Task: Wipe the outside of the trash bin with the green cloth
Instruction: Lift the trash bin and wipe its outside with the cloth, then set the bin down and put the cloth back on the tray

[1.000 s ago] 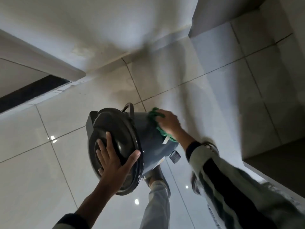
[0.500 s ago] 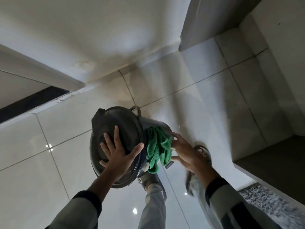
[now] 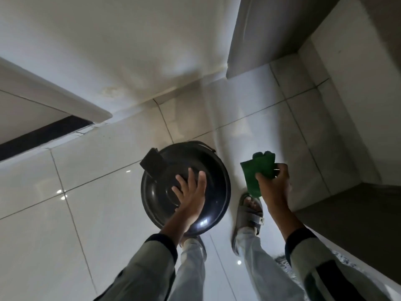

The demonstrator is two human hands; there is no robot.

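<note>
We see the trash bin (image 3: 165, 192) from straight above, standing upright on the glossy tiled floor (image 3: 86, 213), so that only its dark round lid with a hinge block at the far left edge shows. Half a second ago it was tipped, with its grey side turned toward the right hand; that side is now hidden beneath the lid.

The left hand (image 3: 191, 196) rests flat on the lid, as it did before, with its fingers (image 3: 181, 181) spread and pointing away from us, the thumb out toward the lid's right rim. The hinge block lies just beyond and left of these fingers.

The right hand (image 3: 274, 185) has come off the bin. Earlier it pressed the green cloth (image 3: 258, 168) against the bin's side; now it holds the cloth up in the air, well apart from the bin, to the right of the lid. Its fingers (image 3: 282, 170) are curled together and pinch the bunched cloth, with the thumb on the near face. Most of the cloth stands above and left of the fingertips, and a strip hangs down below the thumb.

Beneath the right hand we see a foot in a grey sandal (image 3: 249, 213) on the floor, beside the bin. A second foot sits partly hidden under the left wrist and the lid's near rim. Both sleeves are pale with dark cuffs.
</note>
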